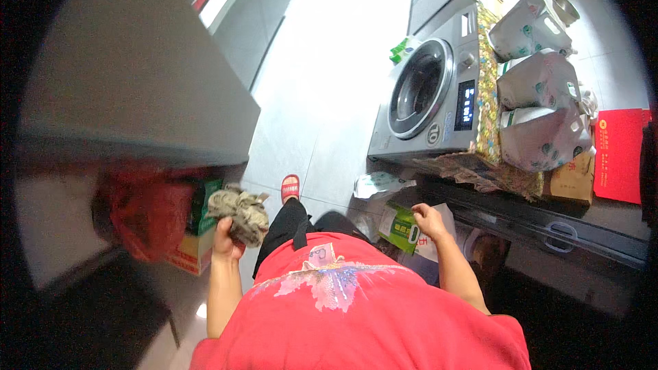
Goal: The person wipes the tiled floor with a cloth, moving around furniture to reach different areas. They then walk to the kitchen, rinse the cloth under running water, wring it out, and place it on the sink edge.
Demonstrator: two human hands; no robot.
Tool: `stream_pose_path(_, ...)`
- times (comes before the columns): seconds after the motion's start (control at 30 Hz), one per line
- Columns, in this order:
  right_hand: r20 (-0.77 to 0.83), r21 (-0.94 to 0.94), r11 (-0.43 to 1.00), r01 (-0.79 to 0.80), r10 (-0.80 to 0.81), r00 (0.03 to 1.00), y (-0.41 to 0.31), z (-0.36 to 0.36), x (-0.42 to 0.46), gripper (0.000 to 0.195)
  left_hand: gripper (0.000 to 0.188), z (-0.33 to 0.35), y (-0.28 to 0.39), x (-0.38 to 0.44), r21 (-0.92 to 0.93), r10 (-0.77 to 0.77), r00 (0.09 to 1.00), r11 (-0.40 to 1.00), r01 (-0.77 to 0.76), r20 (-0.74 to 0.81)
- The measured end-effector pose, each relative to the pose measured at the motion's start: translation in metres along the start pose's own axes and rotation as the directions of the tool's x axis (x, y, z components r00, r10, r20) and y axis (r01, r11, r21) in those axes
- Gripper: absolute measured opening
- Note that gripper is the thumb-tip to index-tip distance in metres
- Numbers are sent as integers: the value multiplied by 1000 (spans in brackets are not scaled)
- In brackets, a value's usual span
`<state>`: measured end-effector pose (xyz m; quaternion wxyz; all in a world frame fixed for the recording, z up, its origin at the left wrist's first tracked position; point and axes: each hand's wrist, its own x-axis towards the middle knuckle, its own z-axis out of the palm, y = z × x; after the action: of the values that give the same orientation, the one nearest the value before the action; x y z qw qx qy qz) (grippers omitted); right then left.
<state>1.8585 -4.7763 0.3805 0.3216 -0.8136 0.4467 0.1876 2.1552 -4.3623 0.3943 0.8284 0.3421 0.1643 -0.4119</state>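
Low on the left, my left hand (227,240) grips a crumpled grey-beige cloth (239,213), which bulges above the fingers. My right hand (427,220) hangs at the right of my body with its fingers bent; nothing can be made out in it. From this view it overlaps the edge of a green package with a white handle (398,228), and whether they touch is unclear. Farther up on the right stands a grey front-loading washing machine (421,95) with its round door closed and its display lit.
Wrapped white packs (545,136) line the floral cover (488,82) on the washer. A white plastic package (383,185) lies on the tiled floor near its base. At left, a red plastic bag (146,216) and a carton (198,252) sit below a large grey surface (139,72).
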Motion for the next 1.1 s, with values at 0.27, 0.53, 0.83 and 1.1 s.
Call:
stream_pose_path(0.27, -2, 282, 950, -136, 142, 990, -87, -38, 50, 30, 68, 192, 86, 251, 224, -142, 944, 972, 76, 299)
stream_pose_path(0.53, -159, 237, 961, 146, -110, 981, -178, -140, 268, 28, 72, 293, 128, 432, 105, -112, 962, 991, 88, 248)
stream_pose_path(0.83, -114, 111, 887, 449, -438, 892, -333, -320, 517, 30, 63, 419, 173, 617, 154, -139, 964, 983, 105, 228)
stream_pose_path(1.1, -326, 206, 972, 116, -44, 944, -334, -439, 676, 27, 69, 592, 206, 873, 170, -224, 880, 971, 167, 418)
